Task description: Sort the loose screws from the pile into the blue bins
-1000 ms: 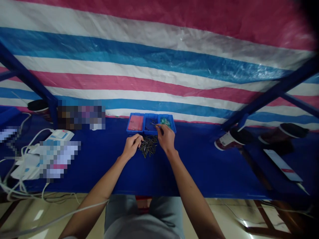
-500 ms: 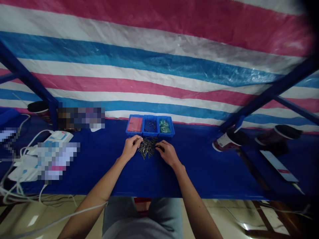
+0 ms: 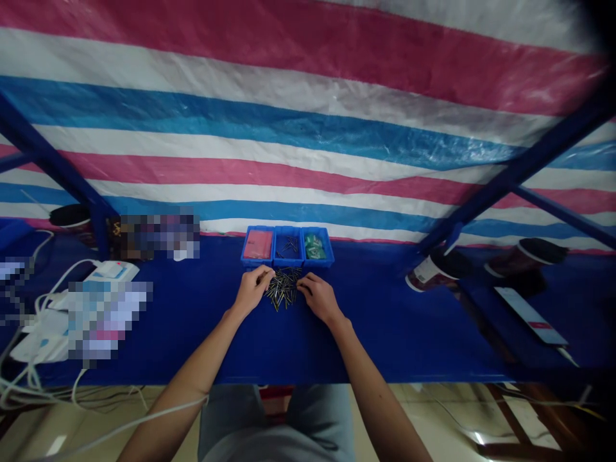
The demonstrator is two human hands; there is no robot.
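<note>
A loose pile of thin, dark metal screws [image 3: 283, 292], some with brassy glints, lies on the blue tabletop between my hands. At the pile's left edge is my left hand [image 3: 253, 289], thumb and fingers pinched together; anything between the tips is too small to make out. My right hand [image 3: 319, 298] is at the right edge, its fingers curled in a pinch against the pile, their contents hidden. Just behind stand three joined blue bins: the left bin [image 3: 256, 263] holds pink packets [image 3: 258, 244], the middle bin [image 3: 287, 263] a few screws, the right bin [image 3: 318, 263] green packets [image 3: 314, 246].
To the left, a white power strip [image 3: 108, 271] lies with tangled cables. At right are a tilted lidded cup [image 3: 429, 272], another cup [image 3: 510, 258] and a phone [image 3: 532, 316] on a cable. A striped tarp [image 3: 308, 141] hangs behind the table, between blue frame bars.
My right hand has shifted slightly left, and its fingertips are closer to the pile. My left hand stays nearly in place. The whole view has shifted a little.
</note>
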